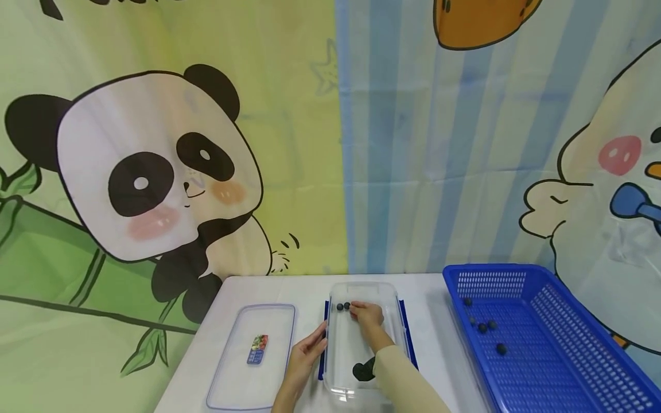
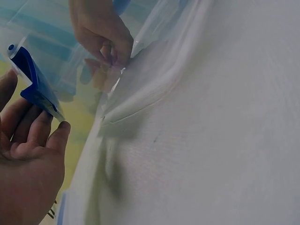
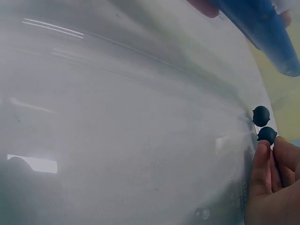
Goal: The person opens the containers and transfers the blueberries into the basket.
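A clear plastic box (image 1: 361,344) with blue side clips stands in the middle of the white table. My left hand (image 1: 304,358) holds its left side, with thumb and fingers about the blue clip flap (image 2: 35,79). Inside the box, near the far left corner, two dark round blueberries (image 1: 339,307) sit side by side. Reaching into the box, my right hand (image 1: 369,318) pinches the nearer blueberry (image 3: 267,135) between thumb and finger. The other blueberry (image 3: 261,116) is right beside it. A dark object (image 1: 364,371) shows beside the right sleeve cuff.
To the left lies a clear lid (image 1: 222,378) with a small fruit label (image 1: 257,350). A blue plastic basket (image 1: 558,367) on the right holds several blueberries (image 1: 482,328), grouped along its left side. Behind the table hangs a printed panda curtain (image 1: 294,172).
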Demonstrator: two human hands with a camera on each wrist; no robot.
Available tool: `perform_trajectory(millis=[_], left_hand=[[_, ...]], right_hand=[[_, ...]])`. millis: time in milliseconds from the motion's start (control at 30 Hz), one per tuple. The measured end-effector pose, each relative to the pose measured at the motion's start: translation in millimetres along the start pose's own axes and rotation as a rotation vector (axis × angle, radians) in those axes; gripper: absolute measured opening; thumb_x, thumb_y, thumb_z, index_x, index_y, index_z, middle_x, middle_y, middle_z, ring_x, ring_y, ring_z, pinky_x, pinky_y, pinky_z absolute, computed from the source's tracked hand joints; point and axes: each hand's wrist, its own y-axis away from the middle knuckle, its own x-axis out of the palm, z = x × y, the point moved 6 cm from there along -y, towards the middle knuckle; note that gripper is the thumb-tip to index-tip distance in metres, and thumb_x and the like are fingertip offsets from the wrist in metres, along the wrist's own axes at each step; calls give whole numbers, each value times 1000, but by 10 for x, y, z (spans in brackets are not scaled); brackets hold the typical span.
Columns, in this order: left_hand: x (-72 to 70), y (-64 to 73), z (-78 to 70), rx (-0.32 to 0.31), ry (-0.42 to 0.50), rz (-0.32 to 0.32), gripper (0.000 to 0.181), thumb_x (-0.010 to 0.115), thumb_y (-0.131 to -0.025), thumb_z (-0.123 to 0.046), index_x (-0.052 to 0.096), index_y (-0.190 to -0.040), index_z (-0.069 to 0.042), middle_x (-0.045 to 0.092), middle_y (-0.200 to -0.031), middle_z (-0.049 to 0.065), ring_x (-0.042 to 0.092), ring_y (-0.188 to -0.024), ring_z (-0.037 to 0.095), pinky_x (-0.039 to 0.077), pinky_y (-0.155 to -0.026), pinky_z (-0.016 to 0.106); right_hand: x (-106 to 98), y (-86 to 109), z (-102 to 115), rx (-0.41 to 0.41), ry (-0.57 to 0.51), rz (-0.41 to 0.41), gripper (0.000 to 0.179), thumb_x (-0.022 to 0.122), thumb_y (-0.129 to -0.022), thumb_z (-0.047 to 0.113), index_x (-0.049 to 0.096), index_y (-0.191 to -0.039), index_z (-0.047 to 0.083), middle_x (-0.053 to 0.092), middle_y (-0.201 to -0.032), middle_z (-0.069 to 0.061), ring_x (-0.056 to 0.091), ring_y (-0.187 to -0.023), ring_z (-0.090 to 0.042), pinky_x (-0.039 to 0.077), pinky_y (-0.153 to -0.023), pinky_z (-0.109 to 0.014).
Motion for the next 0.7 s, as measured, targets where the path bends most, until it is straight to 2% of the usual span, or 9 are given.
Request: perform_trajectory(millis=[200, 367, 533, 700], left_hand=[[14, 1, -31, -2, 1, -4, 47, 59, -90, -15, 46, -132, 0, 43, -137, 9, 40, -126, 15, 35, -98, 15], [18, 11, -50, -23, 19, -10, 46, 59, -90, -13, 47, -133, -2, 44, -138, 7, 39, -127, 15, 36, -99, 17], [17, 9, -57, -8, 8, 5, 45, 57, -91, -11, 45, -134, 1, 41, -139, 11, 39, -126, 16, 37, -98, 17], [16, 9, -44, -6, 17, 10, 46, 57, -91, -12, 44, -133, 2, 41, -139, 12, 40, -126, 15, 36, -98, 17]], right_hand=[[17, -40, -6, 55, -104, 54, 21, 67, -77, -9, 66, -98, -13, 67, -89, -25, 66, -66, -17, 57, -64, -26], [26, -68, -33, 98, -129, 80, 23, 70, -76, -6, 67, -99, -10, 68, -88, -21, 68, -70, -19, 57, -67, -26], [63, -80, -28, 42, -79, 52, 24, 75, -71, -5, 68, -94, -10, 69, -83, -20, 68, -65, -19, 57, -61, -26], [77, -55, -1, -8, -1, -9, 20, 77, -69, -3, 70, -88, -8, 69, -79, -18, 67, -61, -18, 56, -55, -24]])
